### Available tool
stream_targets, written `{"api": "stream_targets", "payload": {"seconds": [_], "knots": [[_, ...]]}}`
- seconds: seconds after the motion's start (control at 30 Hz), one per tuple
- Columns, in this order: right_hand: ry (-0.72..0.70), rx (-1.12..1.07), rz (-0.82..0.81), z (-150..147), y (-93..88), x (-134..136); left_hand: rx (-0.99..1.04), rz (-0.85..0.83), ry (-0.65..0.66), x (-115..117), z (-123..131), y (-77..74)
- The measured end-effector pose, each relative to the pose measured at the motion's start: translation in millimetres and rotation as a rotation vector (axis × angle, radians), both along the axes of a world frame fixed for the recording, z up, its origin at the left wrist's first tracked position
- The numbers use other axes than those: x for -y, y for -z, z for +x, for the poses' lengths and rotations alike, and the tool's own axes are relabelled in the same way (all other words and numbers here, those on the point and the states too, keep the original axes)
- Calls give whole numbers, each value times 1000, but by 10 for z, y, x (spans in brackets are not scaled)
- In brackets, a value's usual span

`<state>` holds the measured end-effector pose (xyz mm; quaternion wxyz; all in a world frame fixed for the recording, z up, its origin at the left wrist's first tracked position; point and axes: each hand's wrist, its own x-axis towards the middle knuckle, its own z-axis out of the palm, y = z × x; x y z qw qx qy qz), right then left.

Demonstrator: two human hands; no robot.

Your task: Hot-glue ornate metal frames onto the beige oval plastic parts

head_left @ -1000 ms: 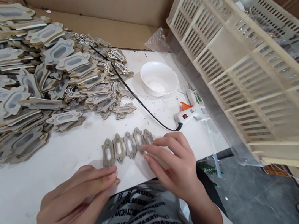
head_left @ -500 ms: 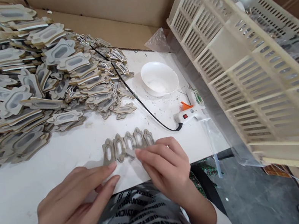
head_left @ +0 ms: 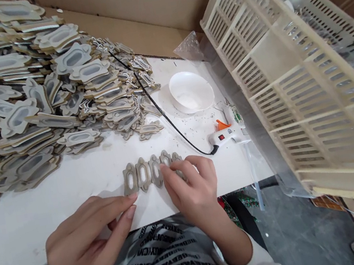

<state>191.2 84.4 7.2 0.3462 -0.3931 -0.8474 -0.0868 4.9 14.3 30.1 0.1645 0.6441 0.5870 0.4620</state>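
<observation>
While your two hands work close to the near edge of the white surface [head_left: 85, 176], a row of five small frame pieces [head_left: 153, 175] lies in front of you, between your hands and the far side. The pieces are grey, each with a long oval opening, and they stand side by side with their long axes pointing away from you.

Your left hand [head_left: 86, 242] comes in at the lower end of the leftmost piece. Its grip is slightly spread: the index fingertip is at that piece's near end, the thumb sits a little below with a gap between them, and you can't tell for certain whether the fingertip touches.

Your right hand [head_left: 192, 189] is over the right part of the row, its fingers curled. The index fingertip is at the third and fourth pieces, and the fingers partly cover the fourth and fifth. Whether this grip is pinching anything, you can't tell, since the fingers hide the contact.

To your left, a big pile of similar frame pieces [head_left: 34, 91] covers much of the surface. A black cord [head_left: 170, 122] runs from the pile's right side to a white glue gun [head_left: 234, 135] with an orange trigger, lying beyond your right hand. Past it sits a white bowl [head_left: 191, 93], and a slatted cream crate [head_left: 274, 65] stands tilted at the right.
</observation>
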Motion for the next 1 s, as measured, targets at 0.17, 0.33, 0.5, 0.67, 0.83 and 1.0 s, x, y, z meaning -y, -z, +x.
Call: {"api": "stream_targets", "payload": {"seconds": [0.17, 0.33, 0.5, 0.67, 0.83, 1.0], "knots": [[-23, 32, -29, -1, -1, 4, -14, 12, 14, 3, 16, -21], [-54, 112, -93, 18, -9, 14, -25, -18, 8, 23, 6, 26], [-67, 136, -141, 15, -20, 14, -2, -27, -26, 52, -1, 73], [-76, 95, -191, 110, -67, 18, -25, -6, -4, 62, -5, 102], [54, 26, -192, 360, -52, 7, -30, 15, -19, 73, -21, 171], [16, 41, -233, 504, -4, 42, -47, 9, -45, 86, -58, 101]]}}
